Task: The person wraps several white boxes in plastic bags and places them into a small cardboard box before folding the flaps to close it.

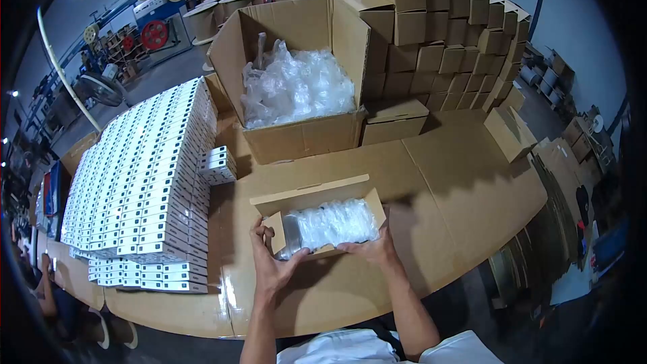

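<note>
An open small cardboard box (309, 192) rests in front of me on the cardboard-covered table, filled with clear plastic packets (337, 223). My left hand (275, 261) grips its left end, with the thumb at the near edge. At the right end, my right hand (375, 248) holds the near corner, its thumb along the front edge. Behind the small box stands a large open carton (300, 145) holding a heap of clear plastic bags (296, 84). To the left are many stacked white boxes (145, 182), with a few more (219, 165) beside the stack.
Brown boxes (411, 57) are piled high at the back right. One open brown box (510, 133) sits at the table's (472, 189) right end. Flat cardboard sheets (559, 189) lean beyond the right edge. Part of another person (46, 290) shows at the far left.
</note>
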